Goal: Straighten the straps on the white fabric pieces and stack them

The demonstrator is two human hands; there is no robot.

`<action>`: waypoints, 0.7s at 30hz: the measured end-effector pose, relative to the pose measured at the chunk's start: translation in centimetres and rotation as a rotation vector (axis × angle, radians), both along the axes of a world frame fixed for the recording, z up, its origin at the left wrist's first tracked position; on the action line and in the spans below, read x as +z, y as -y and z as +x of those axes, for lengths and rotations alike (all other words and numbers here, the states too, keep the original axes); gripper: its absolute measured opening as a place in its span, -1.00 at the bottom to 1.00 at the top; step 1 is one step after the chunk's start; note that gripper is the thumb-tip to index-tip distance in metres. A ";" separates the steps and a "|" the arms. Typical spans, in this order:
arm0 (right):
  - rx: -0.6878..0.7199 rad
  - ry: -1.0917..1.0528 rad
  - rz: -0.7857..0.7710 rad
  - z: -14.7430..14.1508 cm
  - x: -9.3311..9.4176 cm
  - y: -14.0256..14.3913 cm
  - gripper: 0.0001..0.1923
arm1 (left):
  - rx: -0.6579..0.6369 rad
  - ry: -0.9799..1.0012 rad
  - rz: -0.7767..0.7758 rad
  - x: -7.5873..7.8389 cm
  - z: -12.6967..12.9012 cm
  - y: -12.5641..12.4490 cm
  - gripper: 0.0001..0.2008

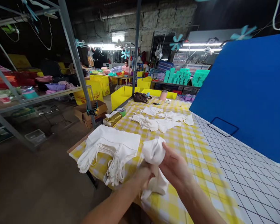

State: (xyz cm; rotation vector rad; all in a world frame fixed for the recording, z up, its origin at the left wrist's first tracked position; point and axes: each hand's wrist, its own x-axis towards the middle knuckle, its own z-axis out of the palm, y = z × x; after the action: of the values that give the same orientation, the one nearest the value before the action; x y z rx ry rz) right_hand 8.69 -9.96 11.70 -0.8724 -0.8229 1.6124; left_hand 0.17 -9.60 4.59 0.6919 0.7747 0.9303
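Note:
Between my hands, above the near part of the table, is a bunched white cloth garment (154,151). My right hand (176,165) holds its right side, with the fingertips at the upper edge. Below the bunch, my left hand (146,174) is closed on the cloth; it is slightly blurred and its fingers are partly hidden. White fabric (160,183) hangs or lies beneath both hands. Just left of them lies a neat stack of white garments (116,137) with thin straps hanging down. Several loose white garments (151,121) are spread out farther back.
A yellow checked cloth (191,155) covers the table. Along its back left are a gold tissue pack (113,119), green tape (121,111) and a dark bag (141,97). A pink cup (163,95) stands behind. A blue panel (245,93) rises at right; a metal post (76,59) stands left.

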 end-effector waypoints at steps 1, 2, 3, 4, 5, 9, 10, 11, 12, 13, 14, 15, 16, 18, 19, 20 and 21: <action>-0.011 0.018 0.013 0.1 -0.6 0.1 -0.70 | 0.047 0.061 -0.089 -0.2 -0.3 -0.6 -0.74; -0.034 0.033 0.011 0.2 -1.3 0.2 -0.71 | 0.087 0.108 -0.144 -0.3 -0.7 -1.1 -0.76; -0.067 0.042 -0.004 0.4 -1.9 0.2 -0.72 | 0.111 0.146 -0.168 -0.3 -1.2 -1.5 -0.77; -0.101 0.045 -0.028 0.5 -2.6 0.3 -0.73 | 0.111 0.186 -0.180 -0.2 -1.7 -1.9 -0.76; -0.124 0.044 -0.055 0.6 -3.1 0.3 -0.73 | 0.107 0.225 -0.174 0.1 -2.2 -2.3 -0.74; -0.118 0.029 -0.090 0.0 -4.5 0.1 -0.75 | 0.055 0.326 -0.155 1.5 -3.8 -3.8 -0.68; -0.119 0.035 -0.084 -0.2 -4.5 -0.1 -0.75 | 0.028 0.334 -0.160 1.8 -4.0 -4.2 -0.68; -0.130 0.049 -0.075 -0.4 -4.4 -0.4 -0.74 | 0.010 0.334 -0.162 2.1 -4.1 -4.6 -0.69; -0.148 0.067 -0.060 -0.6 -4.2 -0.8 -0.72 | 0.006 0.326 -0.157 2.3 -4.2 -5.1 -0.70; -0.173 0.086 -0.042 -0.7 -3.9 -1.2 -0.71 | 0.013 0.314 -0.145 2.5 -4.3 -5.5 -0.71; -0.202 0.103 -0.019 -0.7 -3.4 -1.7 -0.69 | 0.027 0.301 -0.130 2.6 -4.4 -6.1 -0.73; -0.230 0.118 0.007 -0.7 -2.9 -2.3 -0.68 | 0.039 0.288 -0.118 2.8 -4.4 -6.6 -0.73; -0.255 0.125 0.032 -0.6 -2.3 -2.9 -0.68 | 0.042 0.274 -0.114 2.9 -4.5 -7.2 -0.74; -0.285 0.119 0.064 -0.3 -1.0 -3.9 -0.70 | -0.002 0.251 -0.119 2.9 -4.6 -8.3 -0.74; -0.293 0.110 0.069 -0.2 -0.4 -4.4 -0.70 | -0.042 0.239 -0.119 2.9 -4.6 -8.8 -0.74; -0.302 0.100 0.062 0.0 0.2 -4.8 -0.69 | -0.084 0.225 -0.108 2.8 -4.6 -9.1 -0.74; -0.317 0.095 0.048 0.3 0.6 -5.1 -0.68 | -0.125 0.207 -0.086 2.6 -4.6 -9.3 -0.73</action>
State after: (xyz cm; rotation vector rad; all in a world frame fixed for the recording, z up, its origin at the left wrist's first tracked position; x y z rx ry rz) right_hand 8.96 -4.83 12.34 -0.9967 -0.7437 1.2776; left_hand -4.42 -0.26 7.23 0.5525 0.5775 0.8353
